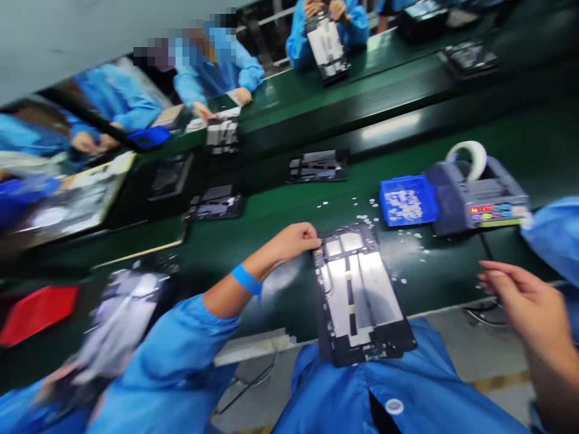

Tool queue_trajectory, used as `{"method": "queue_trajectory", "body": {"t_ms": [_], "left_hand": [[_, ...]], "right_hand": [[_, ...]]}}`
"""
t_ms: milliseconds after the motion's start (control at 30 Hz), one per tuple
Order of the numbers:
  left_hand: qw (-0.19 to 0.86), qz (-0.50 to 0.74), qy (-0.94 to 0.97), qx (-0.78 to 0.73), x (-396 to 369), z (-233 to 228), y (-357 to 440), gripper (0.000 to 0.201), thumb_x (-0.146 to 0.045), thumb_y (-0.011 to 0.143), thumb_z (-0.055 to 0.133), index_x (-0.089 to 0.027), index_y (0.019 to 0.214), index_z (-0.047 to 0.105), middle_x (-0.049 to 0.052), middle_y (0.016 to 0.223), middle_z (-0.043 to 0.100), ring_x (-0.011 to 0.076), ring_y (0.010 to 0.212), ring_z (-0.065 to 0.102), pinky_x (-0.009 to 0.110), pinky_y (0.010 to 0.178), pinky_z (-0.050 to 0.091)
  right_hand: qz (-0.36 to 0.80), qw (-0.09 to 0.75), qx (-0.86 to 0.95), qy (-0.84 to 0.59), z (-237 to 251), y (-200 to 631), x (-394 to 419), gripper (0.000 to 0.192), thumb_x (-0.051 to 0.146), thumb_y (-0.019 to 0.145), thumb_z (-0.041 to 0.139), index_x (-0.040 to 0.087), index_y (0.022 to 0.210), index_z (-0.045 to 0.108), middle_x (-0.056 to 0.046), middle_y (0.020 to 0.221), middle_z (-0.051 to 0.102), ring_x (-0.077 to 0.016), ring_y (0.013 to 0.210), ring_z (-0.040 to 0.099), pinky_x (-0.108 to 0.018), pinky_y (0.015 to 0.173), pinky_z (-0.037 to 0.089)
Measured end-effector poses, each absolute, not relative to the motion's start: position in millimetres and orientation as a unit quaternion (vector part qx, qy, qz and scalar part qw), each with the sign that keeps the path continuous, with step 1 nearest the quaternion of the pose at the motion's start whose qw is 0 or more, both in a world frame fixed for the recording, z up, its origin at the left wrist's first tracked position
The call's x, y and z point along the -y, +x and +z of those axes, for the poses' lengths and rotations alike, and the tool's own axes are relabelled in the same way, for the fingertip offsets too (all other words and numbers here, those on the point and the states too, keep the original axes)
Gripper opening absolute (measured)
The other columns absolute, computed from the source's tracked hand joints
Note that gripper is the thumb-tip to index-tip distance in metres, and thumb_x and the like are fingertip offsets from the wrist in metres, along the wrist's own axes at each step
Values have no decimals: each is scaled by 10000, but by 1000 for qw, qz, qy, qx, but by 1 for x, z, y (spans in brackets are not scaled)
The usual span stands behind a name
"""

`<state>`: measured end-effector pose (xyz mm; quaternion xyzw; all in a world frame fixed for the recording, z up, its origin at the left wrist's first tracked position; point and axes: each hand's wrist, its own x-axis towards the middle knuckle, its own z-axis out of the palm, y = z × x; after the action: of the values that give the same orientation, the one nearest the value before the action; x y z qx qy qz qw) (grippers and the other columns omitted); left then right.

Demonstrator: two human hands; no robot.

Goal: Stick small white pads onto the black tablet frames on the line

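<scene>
An opened tablet (pixel 362 289), its silver battery and black frame exposed, lies at the table's front edge and juts out over my lap. My left hand (pixel 296 241), wearing a blue wristband (pixel 246 280), pinches at the tablet's upper left corner with curled fingers. Off to the right and apart from the tablet, my right hand (pixel 529 304) is raised with thumb and forefinger together; anything between them is too small to make out. Small white pieces are scattered around the tablet's top and right side.
A tape dispenser (pixel 474 193) with a white roll stands at the right beside a blue tray (pixel 408 201) of white pieces. Other opened tablets (pixel 319 166) lie along the green table (pixel 271 205). A red tray (pixel 38 314) sits left. Co-workers in blue work opposite and alongside.
</scene>
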<state>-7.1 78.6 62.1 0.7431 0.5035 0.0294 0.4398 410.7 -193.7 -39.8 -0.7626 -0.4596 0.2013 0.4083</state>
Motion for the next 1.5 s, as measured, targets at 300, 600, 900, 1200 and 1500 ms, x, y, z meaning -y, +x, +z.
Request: {"method": "queue_trajectory", "body": {"t_ms": [300, 600, 900, 1200, 1500], "left_hand": [[390, 16, 760, -519, -87, 59, -5, 393, -620, 715, 616, -236, 763, 553, -19, 674, 580, 190, 679, 524, 284, 616, 390], [375, 102, 721, -574, -78, 70, -17, 595, -738, 696, 622, -213, 976, 640, 47, 888, 700, 256, 851, 631, 350, 764, 491], [383, 187, 680, -597, -54, 83, -33, 606, -734, 751, 634, -213, 1059, 635, 75, 990, 723, 261, 891, 631, 352, 782, 506], [413, 244, 661, -577, -26, 93, -31, 397, -574, 798, 690, -221, 976, 661, 57, 949, 724, 254, 910, 671, 350, 806, 526], [598, 296, 597, -445, 10, 89, 36, 265, -326, 851, 714, -176, 1067, 686, 32, 885, 692, 148, 770, 624, 275, 718, 500]], "right_hand": [[105, 485, 326, -804, -14, 420, 124, 396, 467, 945, 562, 173, 1175, 693, -148, 1063, 742, -259, 901, 708, -395, 739, 588], [-59, 278, 533, -797, 24, 452, 123, 478, 168, 900, 552, 238, 1344, 712, -193, 1495, 555, -396, 1372, 495, -650, 1126, 386], [380, 565, 197, -705, -16, 421, 104, 474, 602, 712, 780, 187, 899, 647, -69, 839, 701, -150, 640, 610, -251, 529, 474], [437, 597, 154, -655, -6, 386, 109, 538, 549, 532, 943, 197, 718, 582, 17, 637, 608, -77, 528, 519, -185, 479, 417], [504, 489, 467, -538, 54, 247, 59, 223, 403, 893, 752, 200, 823, 692, 0, 711, 671, -136, 640, 589, -253, 609, 467]]}}
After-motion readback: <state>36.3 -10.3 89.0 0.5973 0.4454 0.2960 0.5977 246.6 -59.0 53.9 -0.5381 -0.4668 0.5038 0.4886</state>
